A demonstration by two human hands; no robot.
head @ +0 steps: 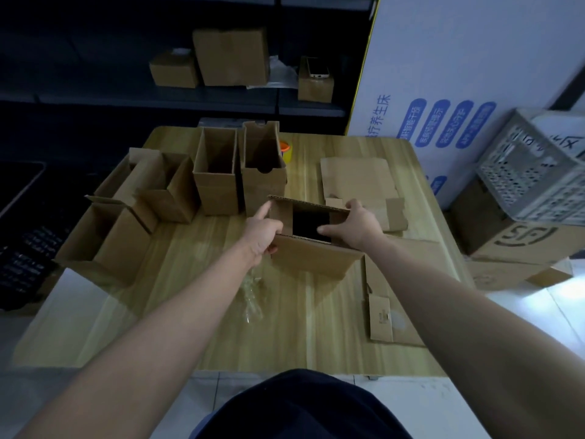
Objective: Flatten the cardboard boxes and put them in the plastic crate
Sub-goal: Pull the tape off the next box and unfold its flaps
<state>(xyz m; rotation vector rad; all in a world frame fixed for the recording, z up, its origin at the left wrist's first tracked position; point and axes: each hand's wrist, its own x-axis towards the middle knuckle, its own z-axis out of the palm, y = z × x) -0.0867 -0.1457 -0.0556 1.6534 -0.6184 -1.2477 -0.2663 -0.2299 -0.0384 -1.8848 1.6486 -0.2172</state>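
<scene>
Box in hand: brown corrugated card, rectangular, fluted edges showing, top open onto a dark inside; at the middle of the table, just in front of the upright boxes; underside hidden.
Left hand: grips the left wall, forefinger stretched along the rim, other fingers curled below and partly out of sight.
Right hand: clasps the right wall, thumb lying across the near rim, fingers curled at the far rim.
Table: pale wood-grain top, smooth, rounded corners.
Upright boxes: two, tall, open-topped, side by side; more open boxes on their sides to the left.
Flattened cardboard: flat sheets on the right half, one partly under the right forearm.
Plastic crate: grey lattice, tilted on a printed carton beside the table, cut off by the frame edge.
Clear wad: crumpled, glossy, hard to identify.
</scene>
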